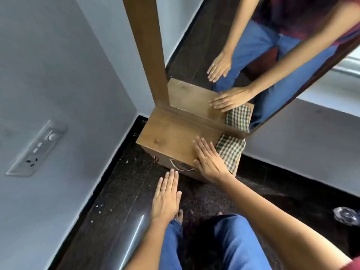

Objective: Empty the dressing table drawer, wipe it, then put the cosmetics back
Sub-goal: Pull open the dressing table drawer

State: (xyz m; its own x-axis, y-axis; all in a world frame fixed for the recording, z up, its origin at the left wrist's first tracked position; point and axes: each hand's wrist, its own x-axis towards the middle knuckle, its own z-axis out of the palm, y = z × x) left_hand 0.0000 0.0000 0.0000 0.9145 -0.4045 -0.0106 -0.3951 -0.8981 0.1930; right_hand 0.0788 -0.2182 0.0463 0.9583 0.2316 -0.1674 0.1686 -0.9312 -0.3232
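Observation:
A small wooden dressing table (171,131) stands against the wall under a tall mirror (243,45). Its drawer (167,162) is closed, with a curved metal handle (180,166) on the front. A folded checked cloth (230,151) lies on the right end of the top. My right hand (209,159) rests flat on the tabletop, fingers spread, just left of the cloth. My left hand (167,197) hovers flat and empty in front of the drawer, just below the handle. No cosmetics are visible.
A grey wall with a switch and socket plate (37,150) runs along the left. The floor (120,201) is dark and glossy, with small crumbs near the wall. A crumpled clear plastic item (347,215) lies on the floor at the right. My blue-jeaned legs are below.

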